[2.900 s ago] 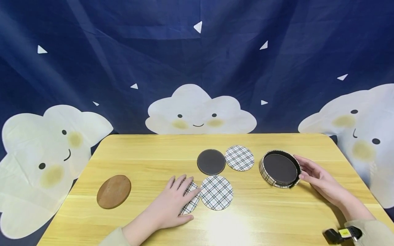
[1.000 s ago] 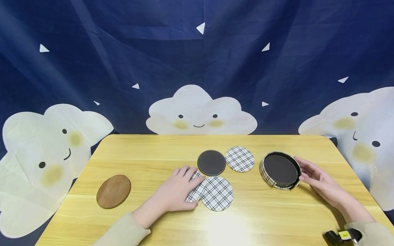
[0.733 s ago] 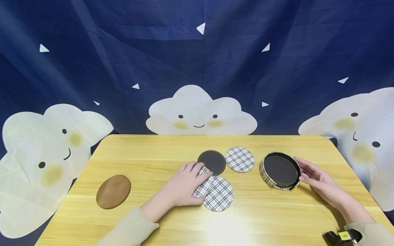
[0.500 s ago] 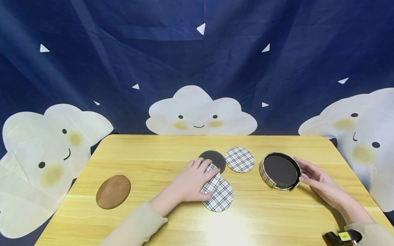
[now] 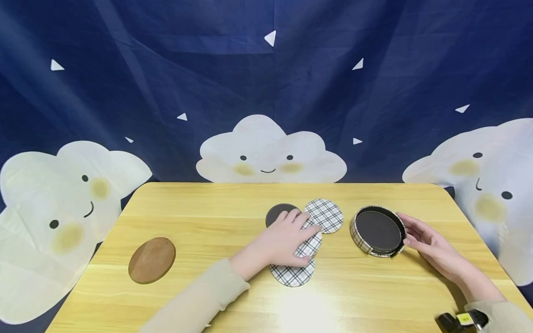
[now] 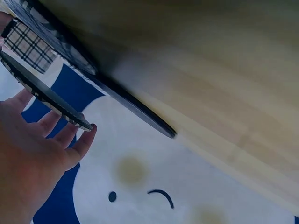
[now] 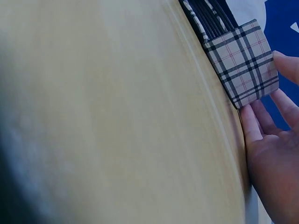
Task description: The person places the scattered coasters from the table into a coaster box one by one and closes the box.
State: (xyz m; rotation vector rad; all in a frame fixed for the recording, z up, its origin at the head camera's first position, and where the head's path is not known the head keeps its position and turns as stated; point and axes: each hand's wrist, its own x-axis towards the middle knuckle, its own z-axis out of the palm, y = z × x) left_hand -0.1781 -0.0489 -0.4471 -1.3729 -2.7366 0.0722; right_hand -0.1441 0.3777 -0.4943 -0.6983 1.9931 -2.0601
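My left hand (image 5: 285,240) grips a plaid round coaster (image 5: 310,244) by its edge. In the left wrist view this coaster (image 6: 51,100) is off the table, dark underside showing, with fingertips along its rim. Below it on the table lie a black-faced coaster (image 5: 276,213) and a plaid coaster (image 5: 293,276), both partly hidden by the hand. Another plaid coaster (image 5: 325,215) lies just behind. On the right, my right hand (image 5: 435,247) holds the side of a round plaid coaster holder (image 5: 361,240). Through the holder's (image 7: 245,65) gap, several dark stacked edges show in the right wrist view.
A brown wooden disc (image 5: 151,260) lies alone at the left of the wooden table (image 5: 208,203). Behind the table's far edge hangs a dark blue cloth (image 5: 166,92) with white clouds. A black device with a yellow label (image 5: 463,319) is at the right wrist.
My left hand has moved right and away from me, drawing the plaid coaster from the left of the group, first across the near one and now over the black one. The right hand and holder stay put.
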